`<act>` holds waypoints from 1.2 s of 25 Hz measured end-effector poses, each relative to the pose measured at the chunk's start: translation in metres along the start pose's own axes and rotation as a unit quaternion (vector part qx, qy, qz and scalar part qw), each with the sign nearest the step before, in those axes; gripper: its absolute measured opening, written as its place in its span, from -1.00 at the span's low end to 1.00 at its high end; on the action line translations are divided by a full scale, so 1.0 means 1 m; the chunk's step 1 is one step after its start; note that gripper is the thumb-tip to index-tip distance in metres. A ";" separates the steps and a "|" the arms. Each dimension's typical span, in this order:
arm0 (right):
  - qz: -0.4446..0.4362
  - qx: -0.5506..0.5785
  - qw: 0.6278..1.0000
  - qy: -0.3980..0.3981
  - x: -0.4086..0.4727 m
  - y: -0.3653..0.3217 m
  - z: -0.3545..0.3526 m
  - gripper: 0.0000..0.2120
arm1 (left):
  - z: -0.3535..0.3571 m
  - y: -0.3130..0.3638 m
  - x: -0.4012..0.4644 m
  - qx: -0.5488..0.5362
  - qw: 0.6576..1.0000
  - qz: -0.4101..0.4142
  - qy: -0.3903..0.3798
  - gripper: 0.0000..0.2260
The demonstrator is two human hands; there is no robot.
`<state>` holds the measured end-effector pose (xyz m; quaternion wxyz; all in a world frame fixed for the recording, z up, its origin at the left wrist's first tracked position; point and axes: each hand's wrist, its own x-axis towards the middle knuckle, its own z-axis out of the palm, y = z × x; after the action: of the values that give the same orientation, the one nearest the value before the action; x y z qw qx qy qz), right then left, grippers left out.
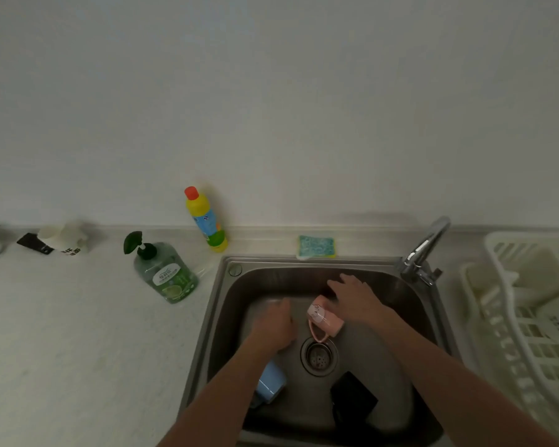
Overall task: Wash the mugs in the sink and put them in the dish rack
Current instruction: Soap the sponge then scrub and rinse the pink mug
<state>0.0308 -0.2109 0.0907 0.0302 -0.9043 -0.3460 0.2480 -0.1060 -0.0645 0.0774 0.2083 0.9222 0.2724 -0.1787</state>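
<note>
Three mugs lie in the steel sink (pixel 226 304). A pink mug (pixel 324 319) lies on its side just behind the drain, its handle towards me. My right hand (pixel 352 300) lies over its far end with fingers straight and spread, touching it. My left hand (pixel 275 327) hovers left of the pink mug, blurred, fingers loosely curled, with nothing seen in it. A light blue mug (pixel 270 380) lies at the front left, partly hidden under my left forearm. A black mug (pixel 352 398) lies at the front right. The white dish rack (pixel 510 317) stands right of the sink.
The faucet (pixel 425 248) rises at the sink's back right corner, its spout turned away from the basin. A blue-green sponge (pixel 317 246) lies behind the sink. A green soap pump bottle (pixel 165 274) and a yellow bottle (pixel 207 221) stand on the counter to the left.
</note>
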 end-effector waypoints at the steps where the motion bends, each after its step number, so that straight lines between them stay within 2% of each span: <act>1: 0.005 -0.005 1.000 -0.002 0.012 0.002 0.003 -0.46 | 0.002 -0.003 0.009 0.011 1.000 0.003 -0.007 -0.54; 3: 0.014 -0.001 1.000 0.015 0.038 0.005 0.008 -0.49 | 0.007 -0.010 0.031 0.027 0.999 0.004 -0.023 -0.55; 5: 0.020 0.012 0.997 0.069 0.058 0.008 0.013 -0.51 | 0.012 -0.017 0.054 0.042 0.999 0.011 -0.026 -0.57; 7: 0.025 0.011 0.992 0.126 0.078 0.011 0.018 -0.46 | 0.016 -0.020 0.075 0.033 0.999 0.026 -0.026 -0.60; 8: 0.024 0.003 0.989 0.146 0.088 0.013 0.019 -0.40 | 0.018 -0.020 0.085 0.005 0.999 0.030 -0.027 -0.62; 11: 0.009 -0.028 0.982 0.189 0.119 0.019 0.026 -0.33 | 0.015 -0.015 0.113 -0.183 0.983 -0.011 -0.030 -0.66; 15: -0.028 -0.034 0.964 0.264 0.147 0.027 0.039 -0.52 | 0.021 -0.015 0.147 -0.313 0.949 -0.044 -0.011 -0.64; 17: -0.036 -0.038 0.948 0.313 0.149 0.028 0.037 -0.60 | 0.023 -0.019 0.154 -0.373 0.926 -0.051 -0.019 -0.69; 19: -0.041 -0.027 0.942 0.331 0.144 0.024 0.033 -0.67 | 0.019 -0.019 0.154 -0.447 0.892 -0.057 -0.039 -0.76; 20: -0.037 -0.012 0.944 0.328 0.139 0.020 0.033 -0.70 | 0.016 -0.018 0.152 -0.497 0.864 -0.061 -0.056 -0.76; 23: -0.047 0.030 0.955 0.291 0.113 -0.001 0.031 -0.73 | 0.001 -0.011 0.133 -0.669 0.727 -0.074 -0.133 -0.68; 25: -0.085 0.026 0.958 0.273 0.092 -0.018 0.030 -0.71 | -0.008 -0.007 0.115 -0.753 0.636 -0.079 -0.147 -0.68; 26: -0.106 0.019 0.957 0.269 0.081 -0.027 0.029 -0.69 | -0.011 -0.007 0.107 -0.779 0.605 -0.090 -0.137 -0.72; 27: -0.124 0.017 0.956 0.267 0.070 -0.036 0.026 -0.66 | -0.017 -0.007 0.096 -0.798 0.581 -0.100 -0.121 -0.75; 28: -0.137 0.024 0.955 0.261 0.061 -0.044 0.023 -0.65 | -0.021 -0.009 0.089 -0.803 0.577 -0.112 -0.099 -0.78; 30: -0.150 0.051 0.958 0.238 0.043 -0.061 0.014 -0.63 | -0.032 -0.016 0.071 -0.795 0.590 -0.127 -0.060 -0.76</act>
<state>0.0143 -0.1382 0.0741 0.1947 -0.8723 -0.4471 0.0357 -0.0523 -0.0068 0.0689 0.8495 0.3334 0.4079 0.0294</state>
